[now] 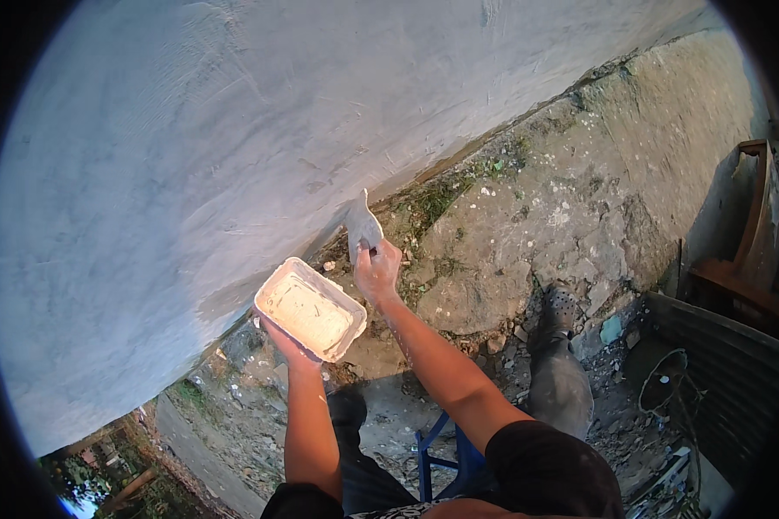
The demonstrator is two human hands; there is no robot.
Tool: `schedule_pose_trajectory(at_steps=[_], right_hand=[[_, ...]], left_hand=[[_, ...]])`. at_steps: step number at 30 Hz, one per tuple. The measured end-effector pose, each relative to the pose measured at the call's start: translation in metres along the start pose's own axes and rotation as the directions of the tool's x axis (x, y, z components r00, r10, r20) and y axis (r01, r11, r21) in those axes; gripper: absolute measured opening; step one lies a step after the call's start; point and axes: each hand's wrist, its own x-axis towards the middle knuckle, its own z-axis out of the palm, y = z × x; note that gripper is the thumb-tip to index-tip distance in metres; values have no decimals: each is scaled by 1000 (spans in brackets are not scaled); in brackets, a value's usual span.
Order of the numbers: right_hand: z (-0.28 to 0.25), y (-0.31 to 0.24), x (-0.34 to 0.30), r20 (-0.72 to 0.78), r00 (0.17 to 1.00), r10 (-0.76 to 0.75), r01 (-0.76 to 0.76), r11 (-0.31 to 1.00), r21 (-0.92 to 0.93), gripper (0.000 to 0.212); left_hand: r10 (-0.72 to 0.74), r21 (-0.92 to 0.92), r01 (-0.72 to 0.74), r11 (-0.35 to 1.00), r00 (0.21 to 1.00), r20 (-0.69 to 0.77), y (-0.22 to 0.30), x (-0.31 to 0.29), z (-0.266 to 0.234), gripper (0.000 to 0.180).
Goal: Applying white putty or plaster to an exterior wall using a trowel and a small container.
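My left hand (291,348) supports a rectangular plastic tub (351,332) from beneath, its fingers mostly hidden under it. Pale cream filler paste (299,307) covers the tub's bottom, and smears coat its rim. To the right of the tub, my right hand (377,270) is closed around a putty knife (363,223), whose wide, paste-coated blade points up toward the wall. Whether the blade touches the wall I cannot tell. The plastered wall (173,164) is pale grey-blue, with trowel marks and patches of smoother coating. Spots of paste dot my right hand and forearm.
Rough, cracked concrete (493,259) with weeds and rubble runs along the wall's foot. A blue plastic stool (424,463) is under me, and my right shoe (560,310) rests on the rubble. Broken wooden furniture (744,259), a corrugated sheet (718,363) and tangled wire (685,402) lie at the right.
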Motion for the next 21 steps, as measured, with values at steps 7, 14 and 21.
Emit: schedule_pose_trajectory(at_steps=[7, 14, 21], right_hand=[[-20, 62, 87, -376, 727, 574, -531, 818, 221, 25], [6, -2, 79, -84, 963, 257, -230, 942, 246, 14], [-69, 79, 99, -225, 830, 510, -525, 851, -6, 27]], left_hand=[[35, 11, -35, 999, 999, -12, 6, 6, -18, 57], [-66, 124, 72, 990, 996, -57, 9, 10, -7, 67], [-191, 211, 182, 961, 981, 22, -9, 23, 34, 65]])
